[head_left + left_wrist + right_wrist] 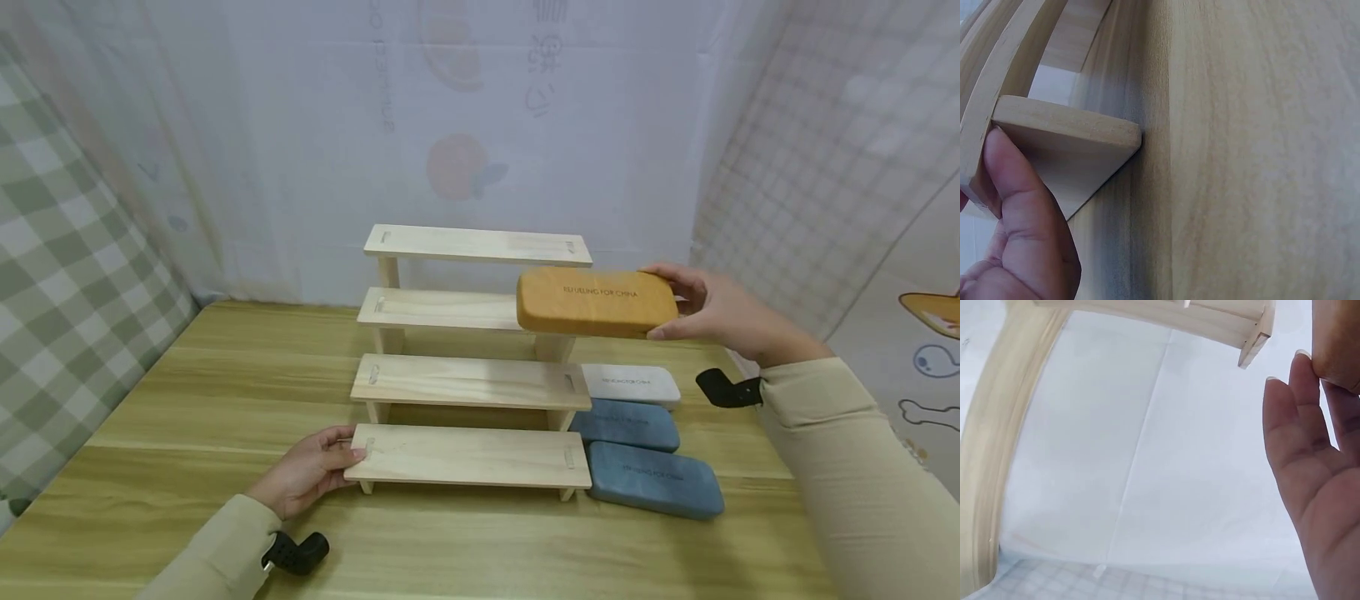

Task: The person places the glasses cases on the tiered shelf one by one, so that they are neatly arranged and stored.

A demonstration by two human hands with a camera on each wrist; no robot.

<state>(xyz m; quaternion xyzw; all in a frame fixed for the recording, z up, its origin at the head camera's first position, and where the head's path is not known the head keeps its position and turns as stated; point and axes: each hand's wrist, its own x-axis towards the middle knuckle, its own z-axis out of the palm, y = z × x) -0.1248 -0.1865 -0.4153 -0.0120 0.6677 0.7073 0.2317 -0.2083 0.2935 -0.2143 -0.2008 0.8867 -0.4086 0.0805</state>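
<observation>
An orange-brown case (596, 304) lettered "REFUELING FOR CHINA" is held up by its right end in my right hand (712, 312), thumb below and fingers behind. It overlaps the right part of the second-highest shelf in the head view. My left hand (311, 468) pinches the left end of the lowest step of a pale wooden tiered rack (468, 454). In the left wrist view the fingers (1019, 187) lie against the board's edge beside its support leg (1066, 122). The right wrist view catches only a corner of the case (1338, 347) above the fingertips.
Right of the rack lie a white case (632, 385) and two blue cases, the nearer one (656, 479) by the lowest step. The rack stands on a wood-grain table (180, 433). A pale printed curtain (300, 150) hangs behind, with checked cloth (67, 192) at the left.
</observation>
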